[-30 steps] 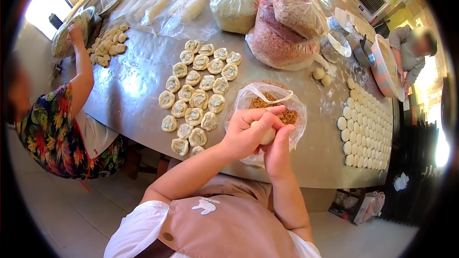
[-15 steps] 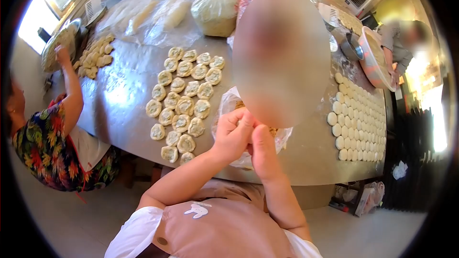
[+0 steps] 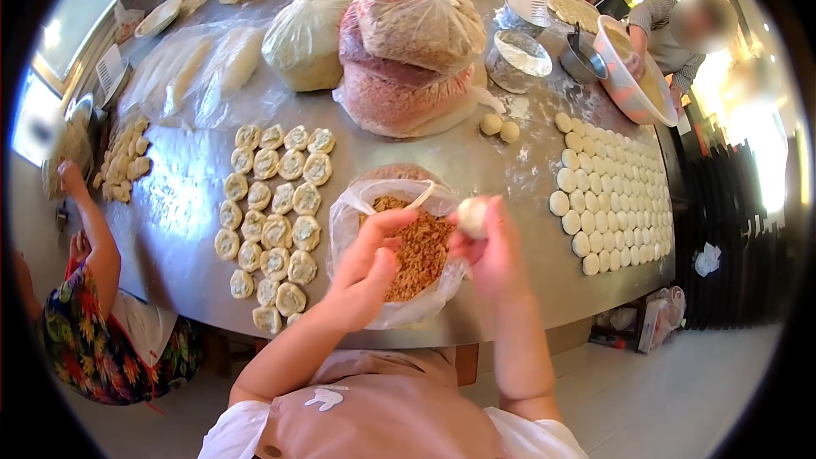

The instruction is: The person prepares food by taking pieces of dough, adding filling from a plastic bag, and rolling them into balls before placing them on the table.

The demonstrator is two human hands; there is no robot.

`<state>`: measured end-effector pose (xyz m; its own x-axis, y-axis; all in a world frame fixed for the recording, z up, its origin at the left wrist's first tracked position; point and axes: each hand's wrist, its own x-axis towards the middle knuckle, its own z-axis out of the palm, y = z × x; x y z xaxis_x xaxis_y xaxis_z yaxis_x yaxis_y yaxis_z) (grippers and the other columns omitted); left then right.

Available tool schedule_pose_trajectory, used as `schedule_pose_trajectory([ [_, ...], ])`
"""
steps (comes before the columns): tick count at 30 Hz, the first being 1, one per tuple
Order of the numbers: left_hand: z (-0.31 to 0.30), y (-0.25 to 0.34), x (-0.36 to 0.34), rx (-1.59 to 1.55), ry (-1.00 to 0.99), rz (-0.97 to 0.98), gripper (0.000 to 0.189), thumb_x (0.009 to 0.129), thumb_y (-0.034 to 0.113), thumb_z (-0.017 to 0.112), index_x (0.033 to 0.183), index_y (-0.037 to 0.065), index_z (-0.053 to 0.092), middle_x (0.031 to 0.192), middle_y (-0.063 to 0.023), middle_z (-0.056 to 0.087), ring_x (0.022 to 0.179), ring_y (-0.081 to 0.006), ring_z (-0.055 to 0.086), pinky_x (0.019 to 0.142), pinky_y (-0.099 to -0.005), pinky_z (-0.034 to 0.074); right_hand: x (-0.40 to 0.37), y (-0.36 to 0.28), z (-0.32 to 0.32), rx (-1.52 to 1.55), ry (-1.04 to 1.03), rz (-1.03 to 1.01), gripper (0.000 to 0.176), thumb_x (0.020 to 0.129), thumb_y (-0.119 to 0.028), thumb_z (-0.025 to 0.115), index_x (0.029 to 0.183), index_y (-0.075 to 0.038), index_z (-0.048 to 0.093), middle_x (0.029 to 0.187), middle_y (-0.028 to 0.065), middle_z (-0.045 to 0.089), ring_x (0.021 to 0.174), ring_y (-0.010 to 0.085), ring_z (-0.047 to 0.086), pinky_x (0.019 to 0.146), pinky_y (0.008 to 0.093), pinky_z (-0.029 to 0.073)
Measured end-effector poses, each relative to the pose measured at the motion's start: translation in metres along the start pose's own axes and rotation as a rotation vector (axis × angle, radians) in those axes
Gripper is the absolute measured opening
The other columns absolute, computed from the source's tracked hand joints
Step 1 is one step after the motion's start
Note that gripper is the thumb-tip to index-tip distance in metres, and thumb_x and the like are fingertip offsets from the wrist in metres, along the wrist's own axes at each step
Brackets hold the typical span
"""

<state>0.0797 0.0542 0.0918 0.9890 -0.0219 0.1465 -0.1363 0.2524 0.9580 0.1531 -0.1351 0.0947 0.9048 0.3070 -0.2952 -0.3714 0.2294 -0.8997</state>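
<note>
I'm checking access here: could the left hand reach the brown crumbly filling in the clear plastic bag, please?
Probably yes: the left hand is right over the brown crumbly filling, the clear plastic bag lies open, and the right hand holds its pale round dough ball aside.

- Filling bag (image 3: pixel 416 246) on the table (image 3: pixel 195 178), at its near edge before me; my left hand (image 3: pixel 370 276) over it.
- Dough ball (image 3: pixel 473 214) in my right hand (image 3: pixel 489 246), at the bag's right rim.
- Filled pieces (image 3: pixel 272 221) left of the bag; dough discs (image 3: pixel 608 195) to its right.
- Tied sacks (image 3: pixel 399 59) behind the bag.
</note>
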Motion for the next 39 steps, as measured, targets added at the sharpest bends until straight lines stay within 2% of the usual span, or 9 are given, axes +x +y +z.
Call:
schedule_pose_trajectory([
  [2,-0.026,0.008,-0.008,-0.069,0.011,-0.102,0.036,0.1,0.017,0.037,0.131,0.001,0.046,0.128,-0.008,0.051,0.118,-0.0169,0.051,0.101,-0.0339,0.038,0.029,-0.024,-0.023,-0.237,0.305,-0.105,0.037,0.098,-0.037,0.055,0.116,-0.005,0.051,0.097,0.0082,0.063,0.079,0.0126,0.063,0.064,0.0252,0.051],
  [4,-0.045,0.016,-0.016,-0.062,0.143,-0.146,0.033,0.099,0.013,0.039,0.127,0.001,0.05,0.124,-0.0079,0.054,0.115,-0.0187,0.054,0.099,-0.0344,0.039,0.076,-0.03,-0.08,-0.73,0.419,-0.206,0.041,0.09,-0.033,0.067,0.113,-0.002,0.053,0.099,0.0127,0.064,0.081,0.019,0.064,0.069,0.0309,0.052],
  [7,-0.069,0.023,-0.035,0.106,0.259,-0.198,0.031,0.097,0.013,0.042,0.125,0.001,0.051,0.122,-0.0076,0.055,0.113,-0.0187,0.055,0.097,-0.0334,0.041,0.129,-0.039,-0.143,-1.288,0.409,-0.324,0.049,0.085,-0.036,0.072,0.112,0.001,0.054,0.102,0.0193,0.064,0.088,0.0303,0.063,0.078,0.0386,0.05],
  [10,-0.084,0.021,-0.059,0.064,0.342,-0.274,0.03,0.098,0.017,0.047,0.122,0.001,0.052,0.122,-0.0074,0.055,0.112,-0.018,0.056,0.095,-0.0325,0.042,0.166,-0.046,-0.173,-1.48,0.289,-0.361,0.051,0.082,-0.034,0.073,0.113,0.003,0.055,0.106,0.0239,0.061,0.096,0.0391,0.06,0.084,0.0434,0.048],
  [14,-0.086,0.023,-0.068,-0.009,0.449,-0.311,0.034,0.098,0.028,0.053,0.121,0.002,0.053,0.12,-0.0074,0.056,0.111,-0.0176,0.056,0.094,-0.0323,0.042,0.203,-0.058,-0.181,-1.658,0.109,-0.117,0.056,0.079,-0.034,0.076,0.115,0.003,0.054,0.112,0.0238,0.06,0.104,0.0391,0.058,0.088,0.0431,0.048],
  [15,-0.085,0.023,-0.068,0.001,0.463,-0.318,0.04,0.097,0.035,0.057,0.12,0.002,0.053,0.119,-0.0073,0.057,0.11,-0.0179,0.056,0.094,-0.0322,0.043,0.21,-0.057,-0.182,-1.676,0.073,-0.107,0.057,0.078,-0.034,0.077,0.116,0.003,0.054,0.113,0.0239,0.059,0.105,0.039,0.058,0.088,0.0429,0.048],
  [23,-0.076,0.016,-0.061,-0.043,0.379,-0.315,0.04,0.095,0.035,0.06,0.119,0.002,0.054,0.116,-0.0071,0.058,0.109,-0.0173,0.056,0.091,-0.0305,0.042,0.223,-0.053,-0.186,-1.734,-0.035,-0.069,0.07,0.072,-0.028,0.083,0.127,-0.002,0.048,0.125,0.0228,0.053,0.102,0.0358,0.061,0.088,0.0398,0.05],
  [29,-0.076,0.03,-0.082,-0.047,0.4,-0.318,0.04,0.095,0.033,0.061,0.119,0.002,0.053,0.117,-0.0069,0.06,0.107,-0.017,0.057,0.091,-0.0309,0.044,0.181,-0.053,-0.175,-1.19,0.148,-0.063,0.094,0.069,-0.011,0.083,0.145,-0.005,0.029,0.136,0.0188,0.046,0.085,0.0207,0.064,0.077,0.0343,0.054],
  [39,-0.089,0.039,-0.131,-0.099,0.498,-0.352,0.022,0.098,0.014,0.052,0.118,0.004,0.055,0.115,-0.0042,0.061,0.105,-0.0131,0.058,0.089,-0.0281,0.045,0.113,-0.011,-0.175,-1.078,0.271,-0.224,0.079,0.077,-0.013,0.077,0.141,-0.002,0.033,0.128,0.0164,0.048,0.08,0.0166,0.062,0.073,0.0309,0.053],
])
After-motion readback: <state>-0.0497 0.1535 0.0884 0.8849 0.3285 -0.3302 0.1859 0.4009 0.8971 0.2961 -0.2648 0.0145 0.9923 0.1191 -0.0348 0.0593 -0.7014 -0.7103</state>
